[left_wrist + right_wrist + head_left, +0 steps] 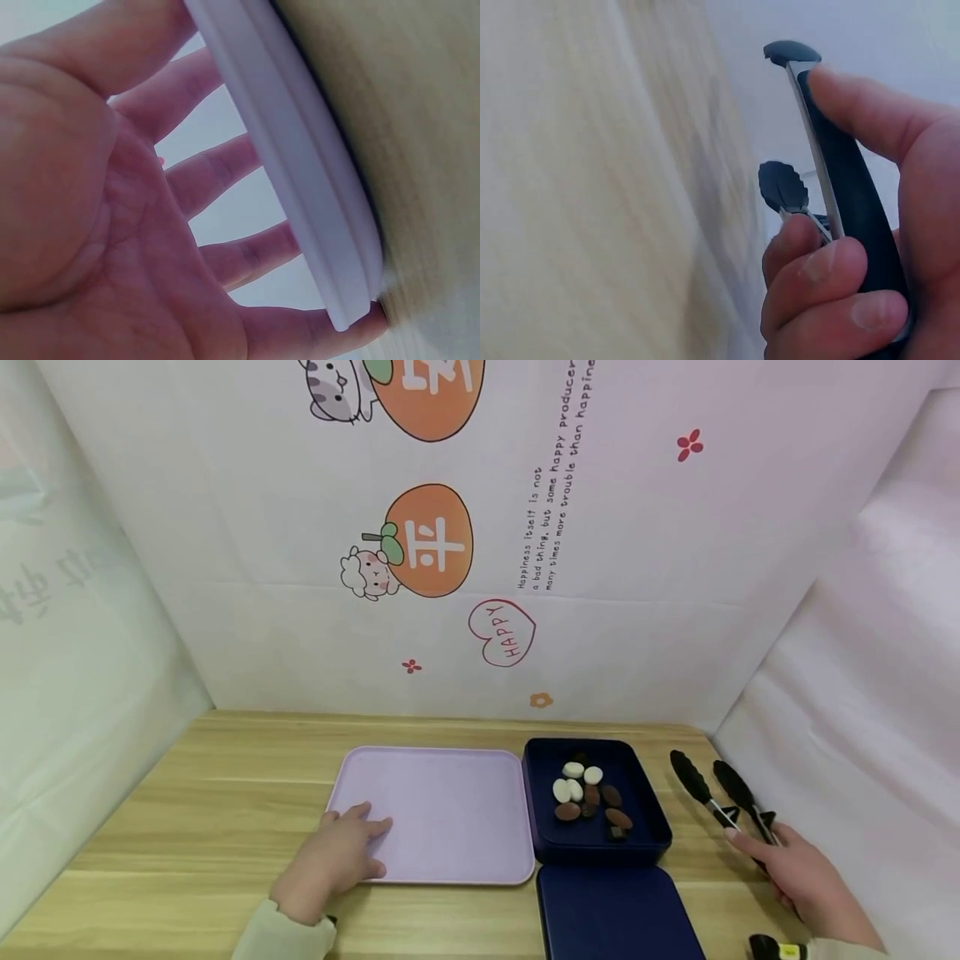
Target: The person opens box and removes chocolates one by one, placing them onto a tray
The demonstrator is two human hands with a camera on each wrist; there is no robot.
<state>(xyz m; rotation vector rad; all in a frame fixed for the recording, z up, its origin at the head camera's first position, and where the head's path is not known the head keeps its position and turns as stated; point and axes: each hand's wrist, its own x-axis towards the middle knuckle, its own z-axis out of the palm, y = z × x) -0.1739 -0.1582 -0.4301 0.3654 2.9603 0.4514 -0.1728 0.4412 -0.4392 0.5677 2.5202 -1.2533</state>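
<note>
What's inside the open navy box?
The navy box holds four white pieces, several brown pieces and some darker pieces. What lies directly beneath them is covered and cannot be seen.

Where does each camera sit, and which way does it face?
Head: worn there, facing forward and down at tray, box and tongs; left hand and right hand show.
Left wrist: worn there, facing the tray's edge; left hand shows.
Right wrist: worn there, facing the tongs; right hand shows.
Head and right wrist share the tongs.
</note>
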